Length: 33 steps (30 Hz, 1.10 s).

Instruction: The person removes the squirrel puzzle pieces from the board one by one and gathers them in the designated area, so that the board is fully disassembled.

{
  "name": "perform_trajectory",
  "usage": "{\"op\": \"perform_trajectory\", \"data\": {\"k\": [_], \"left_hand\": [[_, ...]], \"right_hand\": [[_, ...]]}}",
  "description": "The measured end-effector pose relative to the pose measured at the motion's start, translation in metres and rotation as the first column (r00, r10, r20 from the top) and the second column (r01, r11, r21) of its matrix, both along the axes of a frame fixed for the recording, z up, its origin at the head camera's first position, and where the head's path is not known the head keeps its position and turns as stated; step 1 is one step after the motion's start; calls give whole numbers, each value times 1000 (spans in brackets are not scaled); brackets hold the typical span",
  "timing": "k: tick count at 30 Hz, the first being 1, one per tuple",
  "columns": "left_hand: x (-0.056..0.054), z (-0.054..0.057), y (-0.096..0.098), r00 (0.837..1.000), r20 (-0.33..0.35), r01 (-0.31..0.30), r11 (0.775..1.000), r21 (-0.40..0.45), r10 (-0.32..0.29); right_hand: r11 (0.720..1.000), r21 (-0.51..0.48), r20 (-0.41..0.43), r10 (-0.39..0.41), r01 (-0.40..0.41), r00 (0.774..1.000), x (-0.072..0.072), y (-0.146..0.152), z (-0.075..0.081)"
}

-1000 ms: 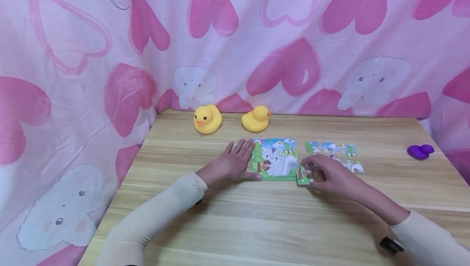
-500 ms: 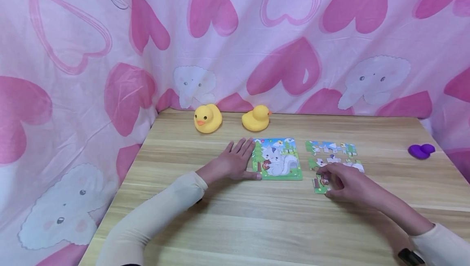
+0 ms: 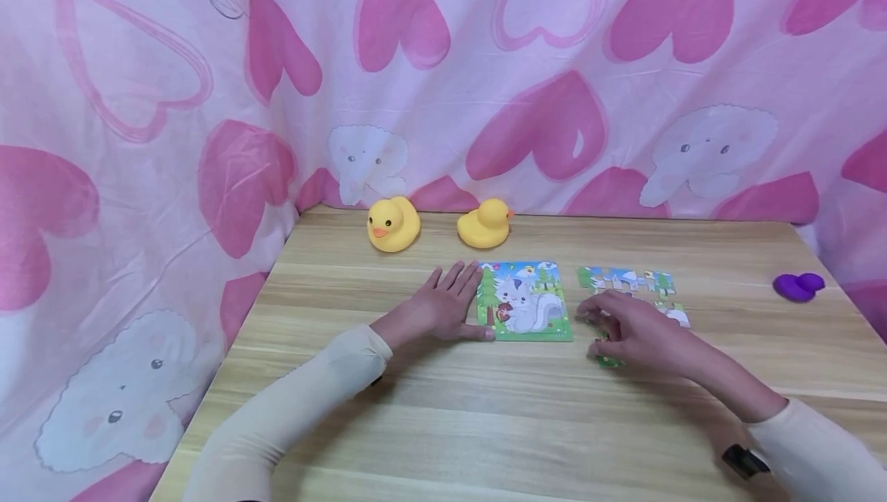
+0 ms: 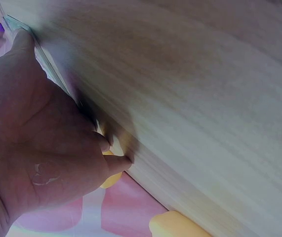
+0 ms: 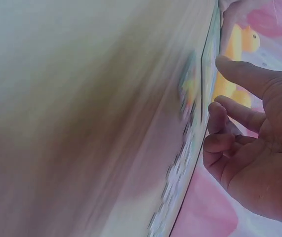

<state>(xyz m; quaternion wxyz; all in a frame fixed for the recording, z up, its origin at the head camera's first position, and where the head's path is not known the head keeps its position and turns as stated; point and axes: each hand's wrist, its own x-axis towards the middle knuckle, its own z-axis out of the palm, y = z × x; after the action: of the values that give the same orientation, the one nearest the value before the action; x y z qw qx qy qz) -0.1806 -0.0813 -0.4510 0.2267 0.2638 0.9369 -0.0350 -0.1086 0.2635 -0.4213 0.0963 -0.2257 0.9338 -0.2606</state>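
My left hand lies with fingers spread at the left edge of a puzzle board printed with a grey squirrel holding an acorn. Its thumb overlaps the board's lower left corner. To the right of the board, my right hand hovers with loosely bent fingers and holds nothing; the right wrist view shows a gap between thumb and fingers. Beneath it, a green-edged puzzle piece rests on the table, mostly hidden. Behind that hand lie rows of loose puzzle pieces, partly covered by it.
Two yellow rubber ducks, a left one and a right one, stand at the back of the wooden table. A purple duck sits at the far right. A pink heart-print curtain hangs behind.
My right hand carried the puzzle piece rightward from the board's lower right corner, set it below the loose pieces, let go and moved back slightly left. My left hand stayed put.
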Motion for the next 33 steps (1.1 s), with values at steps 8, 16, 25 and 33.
{"op": "perform_trajectory", "data": {"k": [8,16,25,33], "left_hand": [[8,6,0,1000,-8,7,999,44,-7],[10,9,0,1000,-27,10,999,33,-9],[10,15,-1,999,-40,18,999,30,-16],[1,2,0,1000,-10,0,1000,-4,0]], "right_hand": [[999,-28,57,40,-39,998,-18,-39,-4],[997,-27,62,79,-77,995,-26,-68,-12],[998,-15,97,68,-66,993,-29,-77,-15],[998,0,168,62,-62,984,-35,-80,-12]]}}
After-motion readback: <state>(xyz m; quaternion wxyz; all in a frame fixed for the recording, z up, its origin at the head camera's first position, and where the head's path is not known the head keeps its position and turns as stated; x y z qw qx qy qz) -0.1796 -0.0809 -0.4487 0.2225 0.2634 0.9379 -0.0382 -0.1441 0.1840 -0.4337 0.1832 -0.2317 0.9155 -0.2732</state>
